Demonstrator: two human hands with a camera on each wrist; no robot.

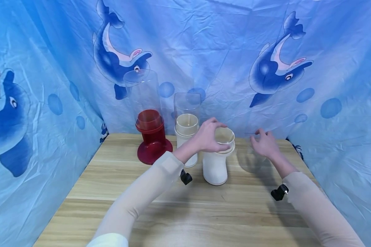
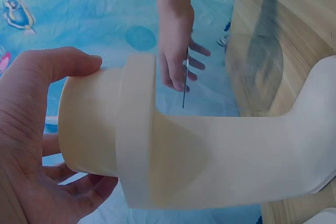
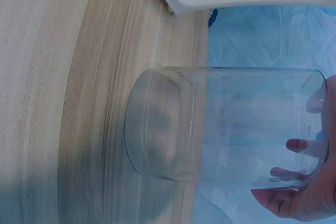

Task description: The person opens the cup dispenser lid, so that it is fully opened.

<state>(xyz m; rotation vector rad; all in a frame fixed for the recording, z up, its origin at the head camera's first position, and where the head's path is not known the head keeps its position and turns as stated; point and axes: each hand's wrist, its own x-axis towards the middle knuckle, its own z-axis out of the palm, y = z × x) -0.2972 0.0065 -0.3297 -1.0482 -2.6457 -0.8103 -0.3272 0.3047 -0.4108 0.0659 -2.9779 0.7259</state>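
My left hand (image 1: 208,136) grips the cream upper collar of a white elbow-shaped base (image 1: 215,168). In the left wrist view, the thumb lies on one side of that collar and the fingers curl round the other. The base (image 2: 226,161) stands on the table with its round opening upward. To the right, my right hand (image 1: 264,143) holds the upper end of a clear container (image 3: 247,124). Several fingertips show through its wall in the right wrist view. The container's lower end is at the wooden tabletop, beside the white base.
A red base (image 1: 154,151) with a clear tube (image 1: 142,89) on it stands at the back left. Between it and my left hand is another white base (image 1: 183,140) topped by a clear square container (image 1: 187,103). A blue dolphin-print curtain (image 1: 204,41) surrounds the wooden table (image 1: 198,212).
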